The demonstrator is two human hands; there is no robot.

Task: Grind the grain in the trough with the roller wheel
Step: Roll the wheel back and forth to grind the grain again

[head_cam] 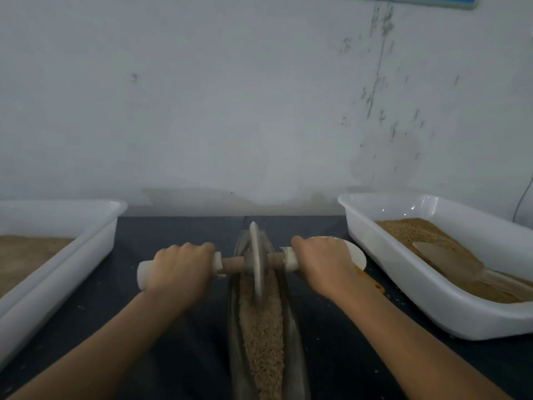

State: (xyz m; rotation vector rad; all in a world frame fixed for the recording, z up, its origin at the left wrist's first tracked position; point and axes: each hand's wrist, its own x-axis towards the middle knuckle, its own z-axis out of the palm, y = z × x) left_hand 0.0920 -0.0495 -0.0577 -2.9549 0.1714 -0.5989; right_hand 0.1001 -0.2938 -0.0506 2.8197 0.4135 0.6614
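A long narrow metal trough point(235, 350) runs away from me down the middle of the dark table, filled with brown grain point(262, 336). A grey roller wheel point(256, 261) stands upright in the trough toward its far end, on a wooden axle with white handles. My left hand point(180, 265) grips the left handle and my right hand point(320, 262) grips the right handle, which it mostly hides.
A white plastic tub point(383, 264) at the right holds brown grain and a scoop point(450, 258). Another white tub point(72, 255) at the left holds grain too. A white plate point(357, 254) lies behind my right hand. A pale wall rises just beyond the table.
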